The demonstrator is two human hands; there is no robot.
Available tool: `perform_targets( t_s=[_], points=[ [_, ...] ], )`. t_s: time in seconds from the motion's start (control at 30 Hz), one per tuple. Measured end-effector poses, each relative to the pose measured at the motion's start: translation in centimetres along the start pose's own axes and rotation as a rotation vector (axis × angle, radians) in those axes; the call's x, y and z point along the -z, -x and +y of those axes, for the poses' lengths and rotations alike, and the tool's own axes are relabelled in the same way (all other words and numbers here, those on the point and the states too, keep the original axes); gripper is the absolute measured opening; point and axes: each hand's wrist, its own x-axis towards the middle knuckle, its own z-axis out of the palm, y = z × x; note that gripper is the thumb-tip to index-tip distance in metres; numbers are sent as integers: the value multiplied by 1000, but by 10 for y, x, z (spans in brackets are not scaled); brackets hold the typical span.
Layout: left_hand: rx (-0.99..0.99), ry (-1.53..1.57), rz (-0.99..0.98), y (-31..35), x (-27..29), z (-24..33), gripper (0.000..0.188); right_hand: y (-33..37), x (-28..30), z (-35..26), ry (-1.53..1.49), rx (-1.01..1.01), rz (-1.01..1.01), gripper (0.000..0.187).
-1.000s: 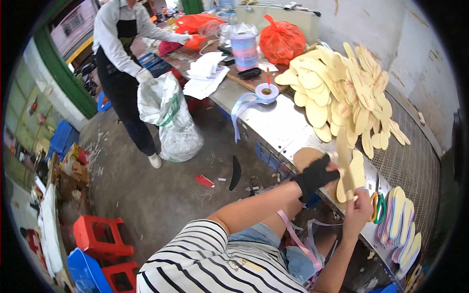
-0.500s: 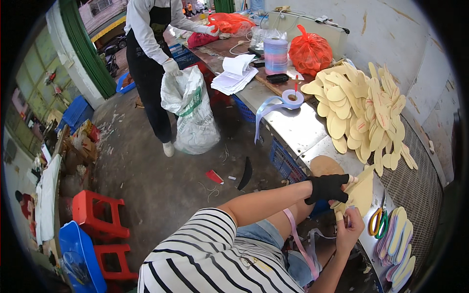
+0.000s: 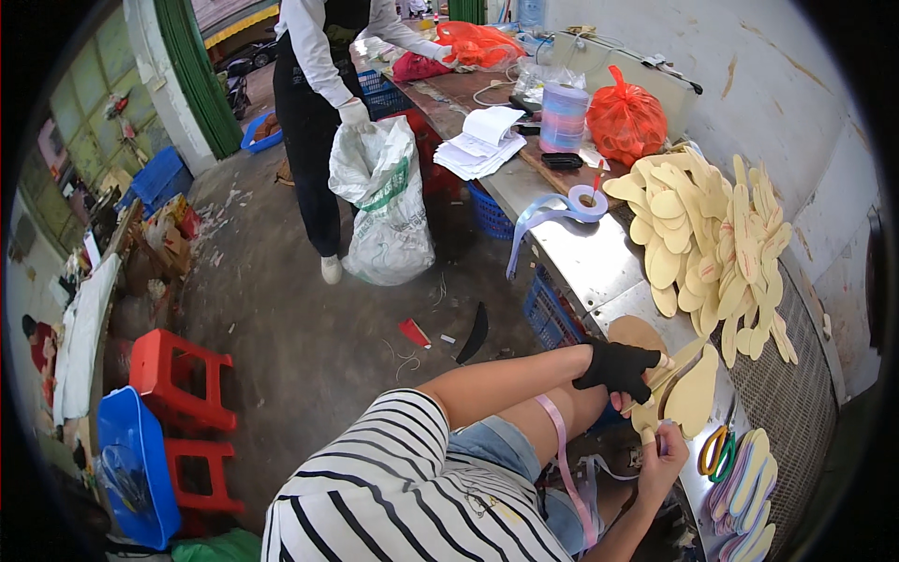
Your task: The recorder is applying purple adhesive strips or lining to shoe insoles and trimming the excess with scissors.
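Observation:
A black fingerless glove covers my left hand (image 3: 620,372), whose fingers are closed on cream insoles above the bench's near edge. My bare right hand (image 3: 663,453) pinches the lower, narrow end of a cream insole (image 3: 693,401) with thumb and fingertips. A gap shows between that insole and the others by my left hand. Behind them rests a round tan piece (image 3: 637,335). To the right lie scissors (image 3: 718,453) with yellow and green handles, close to stacked insoles (image 3: 744,478) with cream tops and purplish edges.
A large heap of cream insoles (image 3: 712,239) covers the bench's right side. A ribbon roll (image 3: 587,203), papers (image 3: 482,142) and a red bag (image 3: 626,117) are farther back. Another person holds a white sack (image 3: 384,206). Red stools (image 3: 180,379) stand at left.
The insoles between my hands have parted, and one now faces up more fully on the right. My head view has shifted slightly. The co-worker still holds the sack.

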Motion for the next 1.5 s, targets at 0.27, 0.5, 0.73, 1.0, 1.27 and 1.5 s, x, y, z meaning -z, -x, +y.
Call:
perform_targets(
  t_s=[0.27, 0.5, 0.73, 1.0, 1.27, 1.5],
  points=[
    [13, 67, -77, 21, 22, 0, 77, 7, 30, 28, -116, -187, 27, 10],
    [-88, -15, 227, 60, 101, -3, 62, 32, 145, 90, -384, -297, 618, 15],
    [-7, -1007, 649, -41, 74, -36, 67, 25, 86, 86, -724, -346, 401, 25],
    [-444, -1031, 987, -38, 55, -97, 39, 75, -25, 56, -962, -595, 1, 33],
    [-561, -993, 1069, -42, 57, -90, 31, 77, -57, 77, -1158, -623, 23, 32],
    [-492, -1059, 1038, -55, 56, -87, 29, 72, -63, 111, -1252, -690, 68, 19]
  ],
)
